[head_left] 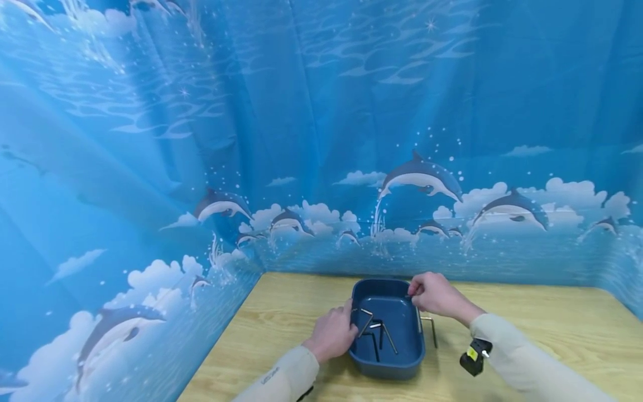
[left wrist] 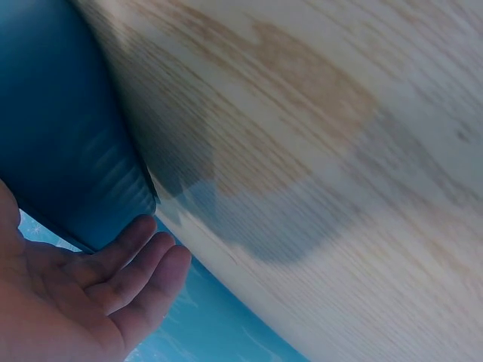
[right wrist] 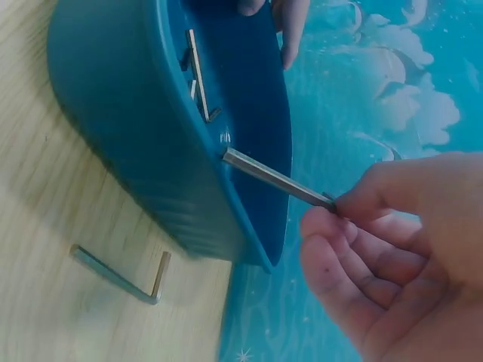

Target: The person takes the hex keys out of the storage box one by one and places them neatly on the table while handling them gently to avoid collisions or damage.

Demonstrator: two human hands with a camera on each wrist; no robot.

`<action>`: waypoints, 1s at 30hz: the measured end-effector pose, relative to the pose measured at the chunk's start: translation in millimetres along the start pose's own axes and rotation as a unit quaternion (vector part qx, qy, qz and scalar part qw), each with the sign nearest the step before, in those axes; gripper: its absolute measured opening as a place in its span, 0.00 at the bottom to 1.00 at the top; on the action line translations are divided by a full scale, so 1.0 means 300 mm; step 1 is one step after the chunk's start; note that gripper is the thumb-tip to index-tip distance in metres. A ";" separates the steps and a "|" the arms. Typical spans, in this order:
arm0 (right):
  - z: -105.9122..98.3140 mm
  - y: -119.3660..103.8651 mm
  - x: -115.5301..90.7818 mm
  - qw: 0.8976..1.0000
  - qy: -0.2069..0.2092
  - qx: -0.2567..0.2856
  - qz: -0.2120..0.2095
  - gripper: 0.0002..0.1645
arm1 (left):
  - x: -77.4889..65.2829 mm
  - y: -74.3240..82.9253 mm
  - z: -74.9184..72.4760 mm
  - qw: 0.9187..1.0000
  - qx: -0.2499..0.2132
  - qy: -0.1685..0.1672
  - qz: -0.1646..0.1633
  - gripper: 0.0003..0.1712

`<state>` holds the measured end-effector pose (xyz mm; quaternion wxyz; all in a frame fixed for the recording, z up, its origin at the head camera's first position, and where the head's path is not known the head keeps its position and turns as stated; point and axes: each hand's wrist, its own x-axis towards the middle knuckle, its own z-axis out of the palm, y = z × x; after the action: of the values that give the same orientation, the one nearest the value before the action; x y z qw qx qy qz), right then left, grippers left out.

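A deep blue plastic bin (head_left: 387, 371) sits on the table with several hex keys (head_left: 390, 340) lying loose in it, some black and some bright metal. My left hand (head_left: 331, 334) grips the bin's left side; the right wrist view shows a fingertip inside the rim and a finger outside. Thumb and fingertips of my right hand (right wrist: 392, 249) pinch one end of a metal hex key (right wrist: 275, 179) over the bin's right rim. The held key's short arm is hidden by the fingers. Another hex key (right wrist: 113, 274) lies on the table, right of the bin.
The light wood table (head_left: 296, 290) meets a blue dolphin-print curtain (head_left: 321, 139) at the back and left. A small black device (head_left: 472, 360) with a yellow mark is at my right wrist.
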<state>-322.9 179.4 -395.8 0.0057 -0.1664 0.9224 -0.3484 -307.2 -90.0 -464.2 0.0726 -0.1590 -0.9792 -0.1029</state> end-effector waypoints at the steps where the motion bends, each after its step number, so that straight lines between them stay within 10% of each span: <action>1: -0.005 0.005 -0.004 1.000 0.002 0.006 -0.005 0.10 | 0.001 -0.001 0.001 1.000 0.000 0.000 -0.001 0.36; 30: 0.022 0.274 -0.055 0.999 0.012 -0.002 0.049 0.10 | 0.006 -0.006 0.009 1.000 -0.003 0.000 -0.002 0.37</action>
<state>-331.5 237.9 -455.5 0.0115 -0.1169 0.9303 -0.3474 -309.7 -90.7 -466.7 0.0721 -0.1567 -0.9793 -0.1057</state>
